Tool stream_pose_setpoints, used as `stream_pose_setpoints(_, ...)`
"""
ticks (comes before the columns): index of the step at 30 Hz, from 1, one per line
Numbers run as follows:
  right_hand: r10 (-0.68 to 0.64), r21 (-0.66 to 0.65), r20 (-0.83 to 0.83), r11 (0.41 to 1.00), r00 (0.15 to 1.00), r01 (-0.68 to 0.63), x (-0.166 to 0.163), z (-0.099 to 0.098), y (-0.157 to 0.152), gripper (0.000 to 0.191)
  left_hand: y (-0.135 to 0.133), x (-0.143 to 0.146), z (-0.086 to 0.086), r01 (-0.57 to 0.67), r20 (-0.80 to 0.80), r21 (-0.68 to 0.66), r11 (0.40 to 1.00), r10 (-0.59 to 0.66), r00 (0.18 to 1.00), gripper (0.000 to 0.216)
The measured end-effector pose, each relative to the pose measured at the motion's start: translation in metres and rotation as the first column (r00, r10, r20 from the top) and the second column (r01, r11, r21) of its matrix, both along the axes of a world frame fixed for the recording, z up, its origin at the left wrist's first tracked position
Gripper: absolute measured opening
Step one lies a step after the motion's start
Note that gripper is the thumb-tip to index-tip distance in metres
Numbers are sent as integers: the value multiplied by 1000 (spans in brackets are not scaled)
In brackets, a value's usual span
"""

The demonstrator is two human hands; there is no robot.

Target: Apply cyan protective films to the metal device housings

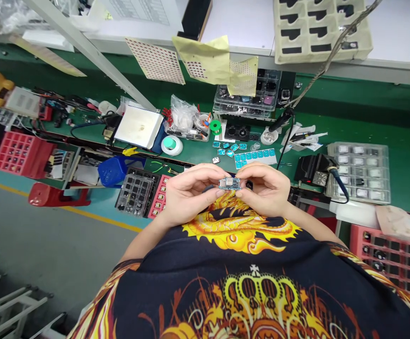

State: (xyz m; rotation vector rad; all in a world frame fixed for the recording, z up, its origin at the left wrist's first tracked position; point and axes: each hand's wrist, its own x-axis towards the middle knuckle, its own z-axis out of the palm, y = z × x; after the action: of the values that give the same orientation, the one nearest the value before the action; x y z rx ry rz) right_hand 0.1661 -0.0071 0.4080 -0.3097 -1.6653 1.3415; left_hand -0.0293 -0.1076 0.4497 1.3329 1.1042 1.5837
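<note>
Both my hands meet close to my chest, above the near edge of the green bench [403, 141]. My left hand [187, 190] and my right hand [266, 188] pinch the two ends of a small blue circuit board [229, 183], fingers curled round it. The board lies level between my fingertips. Just beyond it on the bench lie a strip of blue square parts [253, 157] and several loose blue pieces [228, 149].
A soldering iron in its stand [316, 172] sits right of my hands, with a clear compartment tray [362, 170] further right. A white pad [139, 126], solder spool [215, 126] and stacked clear boxes [249, 96] lie behind. Red trays [21, 153] and a black tray [136, 190] stand left.
</note>
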Motion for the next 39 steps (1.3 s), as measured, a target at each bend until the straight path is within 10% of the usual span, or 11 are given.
stream_pose_setpoints(39,-28,-75,5,997,1000,29,0,0,-2,35,1,5,-3,-20,53,-105,994,26,998,30)
